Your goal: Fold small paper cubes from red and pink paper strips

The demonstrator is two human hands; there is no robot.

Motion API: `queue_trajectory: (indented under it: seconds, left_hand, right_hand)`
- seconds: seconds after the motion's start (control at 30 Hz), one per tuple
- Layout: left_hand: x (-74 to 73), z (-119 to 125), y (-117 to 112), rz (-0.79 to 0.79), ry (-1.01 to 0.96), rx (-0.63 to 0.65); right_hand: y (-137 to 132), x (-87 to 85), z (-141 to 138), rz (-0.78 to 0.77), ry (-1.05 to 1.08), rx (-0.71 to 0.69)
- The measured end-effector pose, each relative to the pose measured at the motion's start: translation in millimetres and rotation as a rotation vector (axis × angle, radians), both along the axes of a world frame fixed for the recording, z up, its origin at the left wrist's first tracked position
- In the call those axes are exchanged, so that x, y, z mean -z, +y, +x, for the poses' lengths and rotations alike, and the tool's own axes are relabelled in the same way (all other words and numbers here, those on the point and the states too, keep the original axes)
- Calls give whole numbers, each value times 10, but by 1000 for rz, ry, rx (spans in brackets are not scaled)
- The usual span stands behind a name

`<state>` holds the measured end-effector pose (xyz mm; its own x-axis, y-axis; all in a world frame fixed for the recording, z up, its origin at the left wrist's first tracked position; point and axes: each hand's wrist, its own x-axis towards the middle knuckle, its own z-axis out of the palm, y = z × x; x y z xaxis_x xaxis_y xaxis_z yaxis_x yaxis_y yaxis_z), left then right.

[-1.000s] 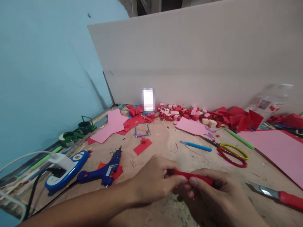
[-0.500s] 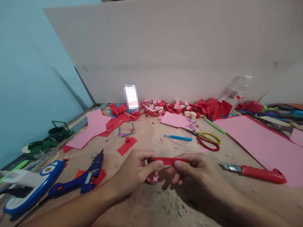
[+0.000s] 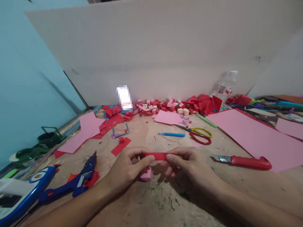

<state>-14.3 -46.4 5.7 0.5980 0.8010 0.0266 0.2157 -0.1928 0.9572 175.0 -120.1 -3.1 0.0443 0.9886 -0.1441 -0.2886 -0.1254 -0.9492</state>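
Both hands hold a short red paper strip [image 3: 157, 155] just above the table, one end each. My left hand [image 3: 129, 168] pinches the strip's left end between thumb and fingers. My right hand [image 3: 189, 165] pinches its right end, thumb on top. A small pink paper cube [image 3: 146, 174] lies on the table right under the strip, next to my left fingers.
A red-handled utility knife [image 3: 246, 161] lies right of my hands. Red-and-yellow scissors [image 3: 200, 135] and a blue pen [image 3: 171, 134] lie beyond. A blue glue gun [image 3: 78, 181] sits at left. Large pink sheets [image 3: 248, 135] cover the right. Small red and pink cubes [image 3: 163, 107] line the back board.
The view has swung to the right and drawn back. The pink cube under the strip has come into sight. Both hands keep the same hold on the red strip.
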Motion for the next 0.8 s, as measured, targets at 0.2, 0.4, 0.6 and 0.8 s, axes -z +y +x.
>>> queue_trajectory:
  seconds: [0.2,0.4,0.6,0.8]
  left_hand:
    - [14,30,-35,-43,29,-32]
    - [15,43,-97,-102,-11,26]
    - [23,45,-89,29,54,114]
    - [67,35,-108,156,121,82]
  right_hand:
    - [-5,4,9,-37,-9,-50]
    - [-28,26,-30,-59,5,-56]
    - [-28,72,-11,33,-75,-98]
    - [-10,139,-26,-4,-12,-139]
